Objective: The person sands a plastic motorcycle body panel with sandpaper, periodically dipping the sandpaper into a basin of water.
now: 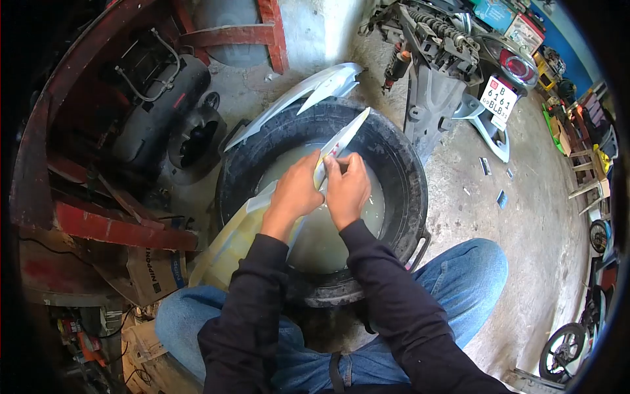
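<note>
A long, pointed motorcycle body panel (239, 230), white and yellowish, lies slantwise over a black tub (407, 217) of cloudy water (321, 246). My left hand (296, 194) is closed around the panel's narrow part. Close beside it, my right hand (348, 190) is curled, thumb and fingers pinched together against the panel's edge by a small red marking (333, 150). Whatever may be between those fingertips is hidden. The panel's tip (361, 119) points up toward the tub's far rim, and its wide end reaches down beside my left knee.
Another white panel (295, 95) leans on the tub's far left rim. A motorcycle frame (430, 79) with a number plate (497, 98) stands beyond. At left are a dark compressor tank (164, 108) and a red frame (121, 226). Small blue packets (502, 199) lie on the concrete floor.
</note>
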A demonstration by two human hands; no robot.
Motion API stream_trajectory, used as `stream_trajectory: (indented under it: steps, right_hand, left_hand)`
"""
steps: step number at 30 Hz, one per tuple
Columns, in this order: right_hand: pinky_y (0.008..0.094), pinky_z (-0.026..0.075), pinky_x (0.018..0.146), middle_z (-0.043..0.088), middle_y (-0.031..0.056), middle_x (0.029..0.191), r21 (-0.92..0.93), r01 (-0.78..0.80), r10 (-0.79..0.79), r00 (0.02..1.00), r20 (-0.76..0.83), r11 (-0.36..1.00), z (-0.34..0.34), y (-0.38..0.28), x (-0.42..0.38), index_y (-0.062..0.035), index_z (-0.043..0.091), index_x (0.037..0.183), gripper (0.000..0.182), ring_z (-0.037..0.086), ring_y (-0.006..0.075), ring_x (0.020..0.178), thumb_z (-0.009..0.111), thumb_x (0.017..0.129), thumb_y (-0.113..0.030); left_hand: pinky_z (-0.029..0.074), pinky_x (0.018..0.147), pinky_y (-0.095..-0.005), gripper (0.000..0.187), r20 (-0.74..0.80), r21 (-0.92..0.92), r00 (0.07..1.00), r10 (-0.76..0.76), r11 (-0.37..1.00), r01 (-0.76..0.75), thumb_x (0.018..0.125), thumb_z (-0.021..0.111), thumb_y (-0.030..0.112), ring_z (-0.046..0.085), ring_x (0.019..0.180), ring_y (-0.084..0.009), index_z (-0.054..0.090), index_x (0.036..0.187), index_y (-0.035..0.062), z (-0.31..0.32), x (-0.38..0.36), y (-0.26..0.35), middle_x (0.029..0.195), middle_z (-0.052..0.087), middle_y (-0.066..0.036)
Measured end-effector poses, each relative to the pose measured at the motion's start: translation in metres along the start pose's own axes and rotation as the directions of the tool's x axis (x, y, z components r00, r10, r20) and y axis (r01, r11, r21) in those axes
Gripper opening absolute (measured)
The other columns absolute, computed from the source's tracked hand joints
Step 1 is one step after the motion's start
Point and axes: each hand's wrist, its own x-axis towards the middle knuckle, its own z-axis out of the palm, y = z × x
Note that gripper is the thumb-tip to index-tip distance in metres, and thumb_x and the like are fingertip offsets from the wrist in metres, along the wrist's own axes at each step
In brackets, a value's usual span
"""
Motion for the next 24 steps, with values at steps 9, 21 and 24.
stream_trajectory:
  steps: [9,21,24]
  right_hand:
    - [0.0427,0.048,0.069,0.066,0.0163,0.081,0.006,-0.034,0.034,0.999,0.029,0.999,-0.004,-0.005,-0.010,-0.0011,0.058,0.083,0.029,0.065,0.0324,0.073,0.076,0.092,-0.021]
    - [0.0457,0.046,0.070,0.065,0.0123,0.089,0.023,-0.089,0.087,0.994,0.073,0.996,-0.006,-0.003,0.001,-0.0033,0.058,0.086,0.029,0.064,0.0345,0.079,0.076,0.092,-0.026]
    - [0.0457,0.046,0.070,0.065,0.0127,0.089,0.031,-0.124,0.120,0.985,0.127,0.992,-0.008,0.000,-0.021,-0.0033,0.058,0.086,0.027,0.064,0.0355,0.079,0.074,0.093,-0.024]
  left_hand:
    - [0.048,0.107,-0.0467,0.079,0.012,-0.031,1.000,-0.005,1.000,0.005,0.072,0.076,0.006,0.058,0.130,-0.0433,0.051,0.146,-0.0036,0.000,-0.006,0.000,0.138,0.061,-0.028]
    - [0.046,0.111,-0.0436,0.084,0.022,-0.044,1.000,-0.010,0.999,0.011,0.067,0.080,0.006,0.057,0.132,-0.0431,0.050,0.146,-0.0071,0.000,0.000,-0.001,0.138,0.060,-0.031]
    - [0.046,0.111,-0.0432,0.086,0.014,-0.034,1.000,0.003,0.999,-0.003,0.067,0.080,0.007,0.057,0.132,-0.0425,0.050,0.146,-0.0071,-0.004,0.003,0.003,0.139,0.060,-0.030]
